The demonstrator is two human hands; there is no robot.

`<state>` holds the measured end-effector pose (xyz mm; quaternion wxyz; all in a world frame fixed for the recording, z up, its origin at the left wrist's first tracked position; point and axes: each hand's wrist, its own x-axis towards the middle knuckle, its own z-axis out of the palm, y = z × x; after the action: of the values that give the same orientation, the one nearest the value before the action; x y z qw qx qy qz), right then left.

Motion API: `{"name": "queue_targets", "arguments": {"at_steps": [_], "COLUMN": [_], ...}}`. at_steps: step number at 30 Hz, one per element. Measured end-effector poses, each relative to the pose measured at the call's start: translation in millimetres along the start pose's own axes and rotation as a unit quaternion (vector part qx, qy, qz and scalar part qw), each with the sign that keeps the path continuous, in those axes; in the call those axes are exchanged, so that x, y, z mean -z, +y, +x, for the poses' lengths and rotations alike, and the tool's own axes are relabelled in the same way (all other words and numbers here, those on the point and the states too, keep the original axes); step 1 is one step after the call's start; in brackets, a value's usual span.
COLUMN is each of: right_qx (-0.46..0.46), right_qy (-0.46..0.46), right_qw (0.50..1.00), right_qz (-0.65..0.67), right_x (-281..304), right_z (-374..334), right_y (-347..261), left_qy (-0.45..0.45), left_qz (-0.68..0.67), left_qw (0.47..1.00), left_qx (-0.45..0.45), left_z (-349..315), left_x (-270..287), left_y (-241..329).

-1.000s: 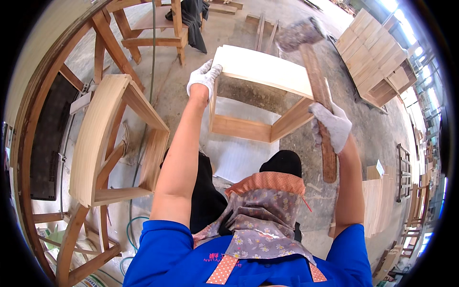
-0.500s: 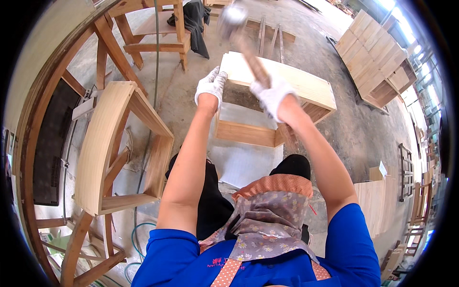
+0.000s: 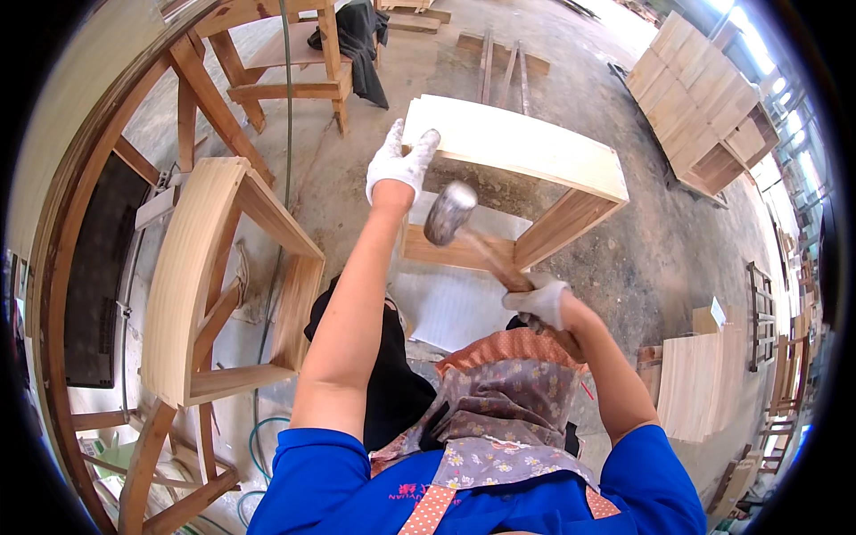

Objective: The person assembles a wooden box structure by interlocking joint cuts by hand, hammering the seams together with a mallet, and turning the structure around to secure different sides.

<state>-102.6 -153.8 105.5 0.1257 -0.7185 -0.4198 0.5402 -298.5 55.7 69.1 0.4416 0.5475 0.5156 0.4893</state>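
A pale wooden box frame (image 3: 517, 143) stands on a white sheet (image 3: 450, 308) in front of me, one long side uppermost. My left hand (image 3: 399, 165), in a whitish work glove, grips its upper left corner, thumb on the top board and fingers along the end. My right hand (image 3: 541, 305), gloved too, is closed around the wooden handle of a hammer (image 3: 452, 214). The hammer's thick, slightly blurred head hangs in the air below the top board, apart from the frame. Part of the frame's lower board shows behind the hammer.
A second wooden box frame (image 3: 178, 285) rests on a trestle (image 3: 143, 464) at my left. Far left, a wooden stand (image 3: 294, 89) has a dark cloth (image 3: 361, 62) over it. Stacked wooden boxes (image 3: 695, 98) stand far right, with pale boards (image 3: 695, 383) nearer. A cable (image 3: 289, 134) hangs at left.
My right hand has drawn the hammer down and toward me, from above the top board to near my lap. My left hand stays at the corner, its thumb and fingers spread wider.
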Motion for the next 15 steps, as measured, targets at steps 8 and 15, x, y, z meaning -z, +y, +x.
{"name": "queue_targets", "arguments": {"at_steps": [8,15], "right_qx": [0.026,0.147], "right_qy": [0.086,0.218], "right_qw": [0.959,0.962], "right_qz": [-0.268,-0.075], "right_x": [-21.0,-20.0], "right_z": [123.0,145.1], "right_y": [-43.2,-29.6], "left_qy": [0.045,0.036], "left_qz": [0.051,0.082], "left_qw": [0.998,0.995], "left_qx": [-0.011,-0.045], "left_z": [-4.1,-5.5], "left_x": [3.9,-5.3], "left_y": [-3.6,0.0]}}
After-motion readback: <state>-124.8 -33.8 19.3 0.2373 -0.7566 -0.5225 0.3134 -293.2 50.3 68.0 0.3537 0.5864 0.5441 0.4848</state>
